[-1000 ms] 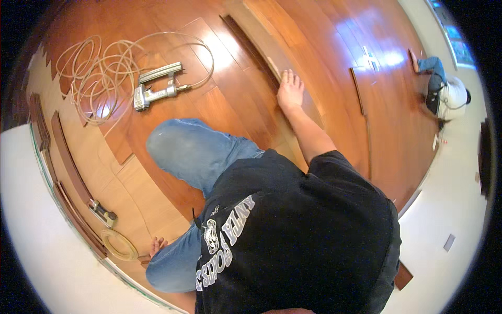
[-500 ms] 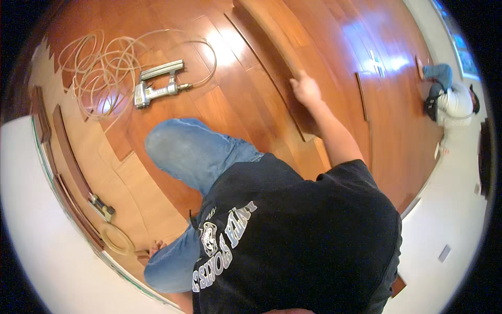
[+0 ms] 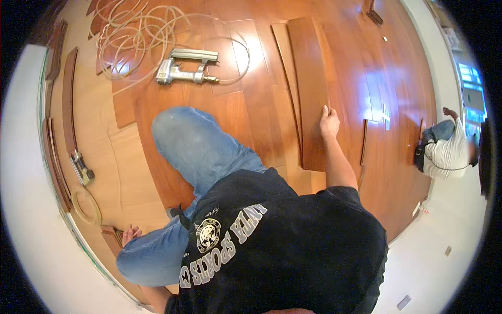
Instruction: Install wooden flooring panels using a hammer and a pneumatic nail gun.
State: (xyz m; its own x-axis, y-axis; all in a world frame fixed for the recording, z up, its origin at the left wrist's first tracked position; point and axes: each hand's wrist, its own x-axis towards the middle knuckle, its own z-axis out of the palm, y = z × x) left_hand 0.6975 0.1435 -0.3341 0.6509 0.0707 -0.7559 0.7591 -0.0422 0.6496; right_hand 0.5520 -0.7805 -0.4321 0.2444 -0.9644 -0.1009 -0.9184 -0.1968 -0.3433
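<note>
A long reddish-brown floorboard lies with its broad face up, and my right hand grips its right edge near the near end. Another board shows as a narrow strip along its left side. Beyond my left knee, my left hand shows only its fingers, which are apart and look free of any object. Short board pieces lie beside those fingers. What the palm touches is hidden by my leg. A silver nail gun rests on the laid flooring ahead of my bent knee.
A clear air hose lies coiled by the nail gun. Loose boards, a small hand tool and a tape roll lie along the left wall. At far right, another person crouches near the wall.
The floorboard has turned from a tilted, edge-up position to showing its broad face, with my right hand still on its right edge. My view has shifted. The other person's arm is now raised.
</note>
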